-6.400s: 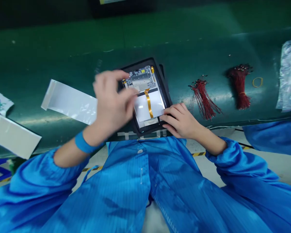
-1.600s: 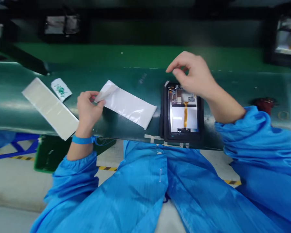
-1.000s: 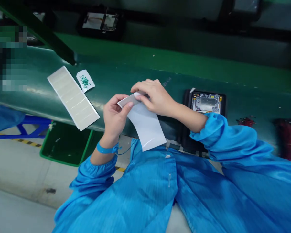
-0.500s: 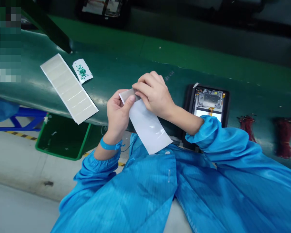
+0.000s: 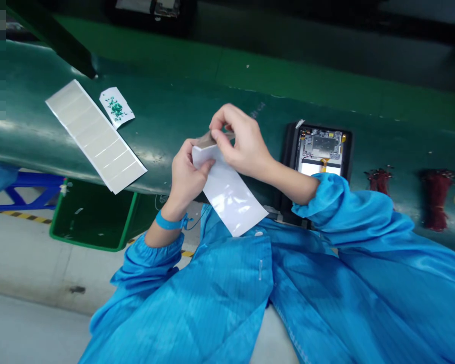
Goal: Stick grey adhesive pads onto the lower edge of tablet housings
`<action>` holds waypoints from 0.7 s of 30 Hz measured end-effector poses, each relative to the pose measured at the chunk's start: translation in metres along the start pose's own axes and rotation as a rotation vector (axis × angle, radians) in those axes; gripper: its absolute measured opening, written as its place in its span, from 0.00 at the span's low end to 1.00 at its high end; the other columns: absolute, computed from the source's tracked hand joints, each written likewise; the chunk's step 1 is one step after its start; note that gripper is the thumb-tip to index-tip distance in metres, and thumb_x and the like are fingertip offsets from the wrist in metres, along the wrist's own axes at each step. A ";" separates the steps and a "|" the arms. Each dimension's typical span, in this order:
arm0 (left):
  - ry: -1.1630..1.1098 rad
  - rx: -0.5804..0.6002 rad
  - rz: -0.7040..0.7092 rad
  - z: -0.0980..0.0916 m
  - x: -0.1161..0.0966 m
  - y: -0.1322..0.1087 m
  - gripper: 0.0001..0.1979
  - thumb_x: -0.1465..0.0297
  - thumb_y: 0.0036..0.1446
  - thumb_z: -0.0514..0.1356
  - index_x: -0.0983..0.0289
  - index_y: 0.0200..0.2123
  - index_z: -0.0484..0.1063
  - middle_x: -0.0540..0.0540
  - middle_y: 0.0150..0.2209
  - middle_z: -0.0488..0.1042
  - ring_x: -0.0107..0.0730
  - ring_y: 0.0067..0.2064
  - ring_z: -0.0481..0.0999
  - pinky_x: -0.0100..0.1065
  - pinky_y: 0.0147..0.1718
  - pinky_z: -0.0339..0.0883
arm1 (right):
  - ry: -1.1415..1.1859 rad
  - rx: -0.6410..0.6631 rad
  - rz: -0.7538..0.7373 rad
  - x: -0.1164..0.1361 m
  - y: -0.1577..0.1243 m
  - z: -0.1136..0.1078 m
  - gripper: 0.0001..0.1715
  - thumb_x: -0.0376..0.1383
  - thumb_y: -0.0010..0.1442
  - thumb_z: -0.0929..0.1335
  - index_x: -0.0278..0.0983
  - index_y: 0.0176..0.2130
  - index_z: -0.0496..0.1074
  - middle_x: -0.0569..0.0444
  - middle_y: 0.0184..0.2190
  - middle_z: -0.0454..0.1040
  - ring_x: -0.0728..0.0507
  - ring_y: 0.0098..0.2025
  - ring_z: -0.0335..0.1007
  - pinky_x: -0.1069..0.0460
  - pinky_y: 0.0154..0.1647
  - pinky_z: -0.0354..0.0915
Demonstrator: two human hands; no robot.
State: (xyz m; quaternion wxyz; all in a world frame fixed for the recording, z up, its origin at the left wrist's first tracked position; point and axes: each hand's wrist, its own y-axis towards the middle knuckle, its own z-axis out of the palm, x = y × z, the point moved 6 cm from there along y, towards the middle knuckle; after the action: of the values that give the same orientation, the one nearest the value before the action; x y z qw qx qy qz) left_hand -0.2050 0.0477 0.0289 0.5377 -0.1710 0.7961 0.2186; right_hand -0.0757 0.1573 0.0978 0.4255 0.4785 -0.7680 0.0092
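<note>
My left hand [image 5: 191,172] grips the upper end of a glossy white backing sheet [image 5: 237,197], thumb on its face. A greyish-brown adhesive sticker [image 5: 207,140] stands up at that end, partly lifted off the sheet. My right hand [image 5: 242,141] pinches the sticker's edge between thumb and fingers. To the left on the bench lies a longer sheet of beige stickers [image 5: 98,139]. Beside it is a small white paper [image 5: 117,107] with tiny green pieces on it.
An opened electronic device [image 5: 322,146] with its circuit board showing lies right of my hands. Two bundles of red wires [image 5: 438,199] lie farther right. Below the bench edge at left stands a green bin [image 5: 91,217]. A dark post [image 5: 56,40] rises at the back left.
My right hand has pulled the sticker upward, so more of it stands off the backing sheet. My left thumb has shifted lower on the sheet. The view has moved slightly.
</note>
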 end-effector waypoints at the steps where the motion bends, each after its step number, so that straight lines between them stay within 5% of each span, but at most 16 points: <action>1: 0.065 -0.013 -0.002 -0.002 0.008 0.003 0.19 0.65 0.53 0.78 0.60 0.44 0.75 0.53 0.40 0.78 0.36 0.39 0.76 0.35 0.39 0.70 | 0.013 -0.040 0.034 -0.001 0.003 -0.012 0.11 0.33 0.76 0.59 0.42 0.41 0.67 0.49 0.45 0.74 0.42 0.49 0.73 0.45 0.53 0.72; 3: 0.206 -0.034 -0.027 -0.007 0.023 0.008 0.22 0.65 0.52 0.77 0.61 0.47 0.74 0.55 0.42 0.77 0.40 0.42 0.77 0.40 0.44 0.72 | 0.027 -0.142 0.057 -0.004 0.005 -0.040 0.09 0.33 0.75 0.61 0.42 0.40 0.65 0.50 0.45 0.73 0.43 0.51 0.73 0.47 0.53 0.72; 5: 0.367 -0.038 -0.002 -0.016 0.025 0.012 0.35 0.60 0.50 0.77 0.63 0.58 0.71 0.61 0.52 0.76 0.50 0.54 0.77 0.49 0.56 0.72 | 0.031 -0.237 0.016 -0.007 -0.001 -0.073 0.08 0.34 0.74 0.64 0.43 0.38 0.65 0.51 0.44 0.73 0.42 0.51 0.73 0.47 0.53 0.73; 8: 0.510 -0.009 0.171 -0.030 0.001 0.006 0.53 0.47 0.57 0.71 0.69 0.74 0.54 0.71 0.70 0.63 0.59 0.70 0.67 0.58 0.64 0.66 | 0.030 -0.295 -0.016 -0.013 -0.026 -0.118 0.10 0.41 0.73 0.68 0.43 0.38 0.68 0.51 0.42 0.73 0.41 0.48 0.73 0.46 0.47 0.72; 10: 0.538 -0.078 0.315 -0.040 -0.023 -0.007 0.45 0.48 0.68 0.60 0.68 0.75 0.49 0.72 0.73 0.57 0.57 0.74 0.63 0.61 0.62 0.66 | 0.033 -0.297 0.054 -0.018 -0.050 -0.144 0.12 0.46 0.73 0.69 0.43 0.38 0.71 0.49 0.44 0.74 0.39 0.49 0.73 0.45 0.44 0.70; 13: 0.609 -0.147 0.552 -0.042 -0.044 -0.031 0.25 0.61 0.68 0.59 0.61 0.65 0.62 0.67 0.64 0.67 0.54 0.68 0.69 0.62 0.57 0.67 | 0.071 -0.301 0.232 -0.024 -0.093 -0.172 0.11 0.47 0.72 0.71 0.45 0.38 0.73 0.49 0.45 0.76 0.38 0.50 0.73 0.42 0.48 0.69; 17: 0.814 0.073 0.762 -0.019 -0.024 -0.055 0.14 0.76 0.59 0.62 0.57 0.47 0.70 0.60 0.48 0.75 0.49 0.50 0.74 0.55 0.45 0.69 | 0.157 -0.278 0.444 -0.033 -0.141 -0.185 0.12 0.45 0.70 0.76 0.46 0.37 0.73 0.54 0.34 0.76 0.44 0.33 0.75 0.45 0.34 0.68; 21: 0.899 0.128 0.806 -0.018 -0.006 -0.060 0.13 0.75 0.57 0.64 0.57 0.45 0.73 0.62 0.49 0.78 0.56 0.50 0.74 0.58 0.44 0.68 | 0.105 -0.303 0.593 -0.053 -0.177 -0.198 0.19 0.49 0.70 0.76 0.43 0.35 0.69 0.58 0.25 0.73 0.49 0.23 0.68 0.51 0.23 0.59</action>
State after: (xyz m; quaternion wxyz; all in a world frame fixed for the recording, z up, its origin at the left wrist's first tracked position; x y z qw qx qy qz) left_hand -0.1861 -0.0127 0.0301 0.0328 0.1010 0.9589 0.2632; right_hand 0.1935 0.1835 0.1196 0.5095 0.1647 -0.8435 0.0428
